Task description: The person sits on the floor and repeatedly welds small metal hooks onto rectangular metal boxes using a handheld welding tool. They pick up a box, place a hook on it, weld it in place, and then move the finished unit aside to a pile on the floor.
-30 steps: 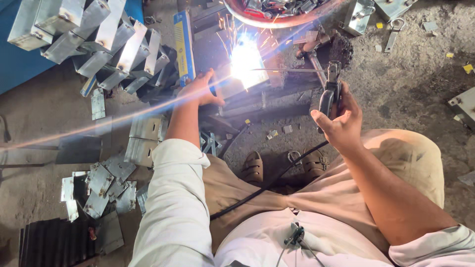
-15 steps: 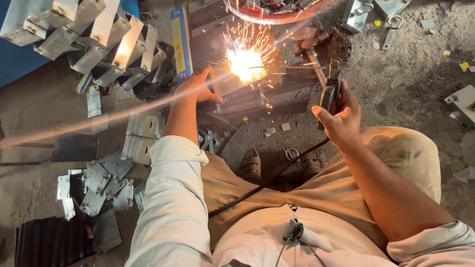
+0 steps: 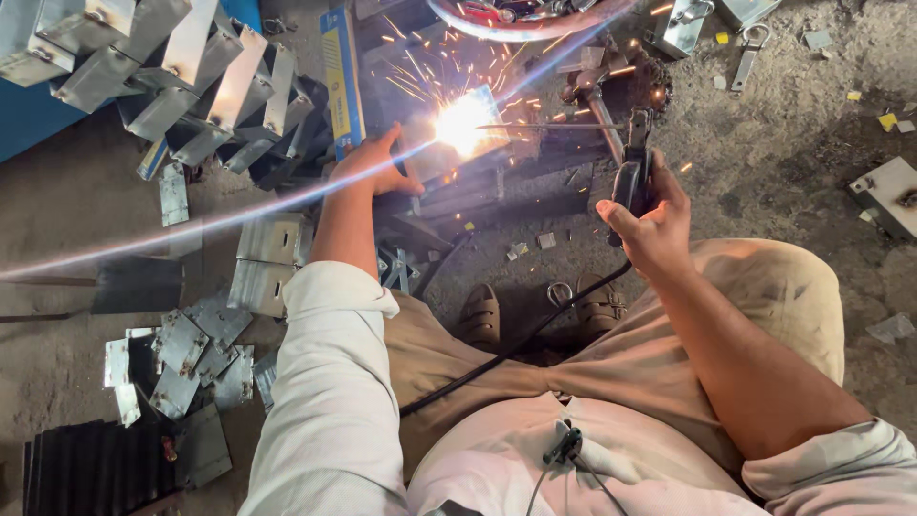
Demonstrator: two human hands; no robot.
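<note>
Metal workpiece [image 3: 449, 158] on the floor, ahead of the person's sandalled feet, with a bright welding arc [image 3: 465, 122] and sparks at its top. Left hand [image 3: 377, 162] steadies the piece, fingers curled over its edge. Right hand [image 3: 654, 215] has its fingers closed around a black electrode holder [image 3: 630, 177], whose thin rod [image 3: 549, 126] reaches the arc. Stacked folded metal brackets [image 3: 191, 76] lie left.

Two bare hands are in view: one left hand [image 3: 374, 162] and one right hand [image 3: 648, 218]. One black electrode holder [image 3: 631, 177] carries one welding rod [image 3: 544, 126]. Two sandalled feet [image 3: 480, 317] show below. One blue-and-yellow flat box [image 3: 342, 76] stands at the top.
</note>
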